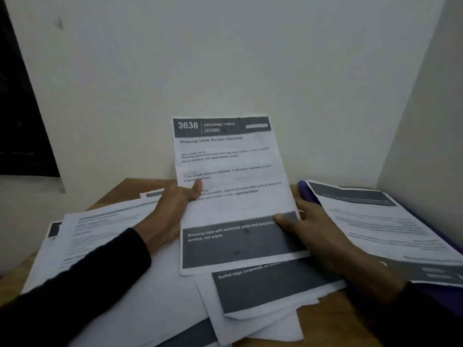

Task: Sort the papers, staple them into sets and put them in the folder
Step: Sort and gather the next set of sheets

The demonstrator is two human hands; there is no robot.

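White sheet (233,186) upright between both gripping hands (172,209) (308,221)

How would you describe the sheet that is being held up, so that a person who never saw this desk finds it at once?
Start at the wooden desk in the corner, covered with loose papers. At its middle, the left hand and right hand hold one sheet upright. Only it is lifted, and its dark header reads 3638, Dressing Table.
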